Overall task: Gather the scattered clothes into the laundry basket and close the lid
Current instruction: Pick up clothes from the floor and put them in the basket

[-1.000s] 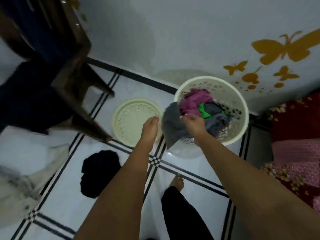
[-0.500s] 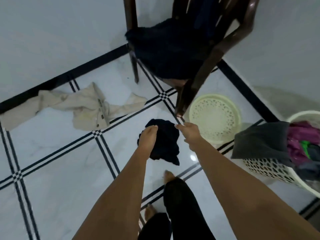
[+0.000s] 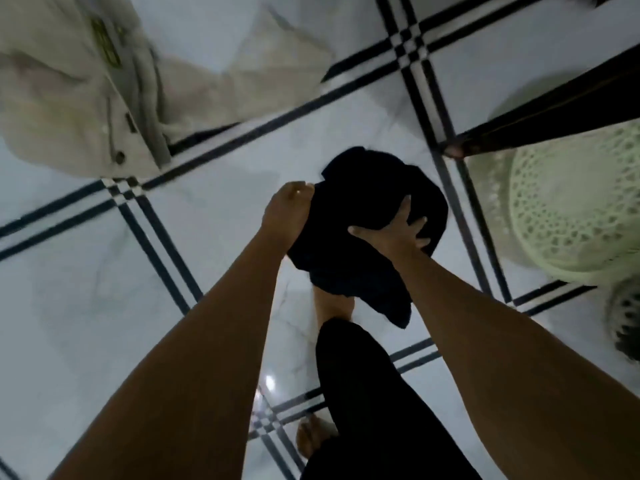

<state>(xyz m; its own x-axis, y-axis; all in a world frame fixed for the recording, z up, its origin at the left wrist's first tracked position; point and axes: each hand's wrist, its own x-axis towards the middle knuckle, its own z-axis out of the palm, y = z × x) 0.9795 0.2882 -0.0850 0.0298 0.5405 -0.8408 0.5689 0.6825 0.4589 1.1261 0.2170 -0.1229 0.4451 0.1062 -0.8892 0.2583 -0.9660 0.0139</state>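
A crumpled black garment [image 3: 367, 202] lies bunched on the white tiled floor in the middle of the head view. My left hand [image 3: 289, 214] grips its left edge. My right hand [image 3: 398, 233] presses on its right side with fingers spread over the cloth. A beige shirt [image 3: 97, 91] is spread on the floor at the upper left. The pale green perforated basket lid [image 3: 571, 209] lies flat at the right. A sliver of the laundry basket [image 3: 623, 327] shows at the right edge, mostly out of frame.
A dark wooden chair leg [image 3: 540, 123] slants across the upper right, over the lid. My bare feet and a black trouser leg [image 3: 367, 403] stand just below the black garment. Black-lined tile joints cross the floor.
The view swung left from the basket and dropped toward the floor. Both hands left the basket, reached down and closed on the black garment, which now looks much nearer.
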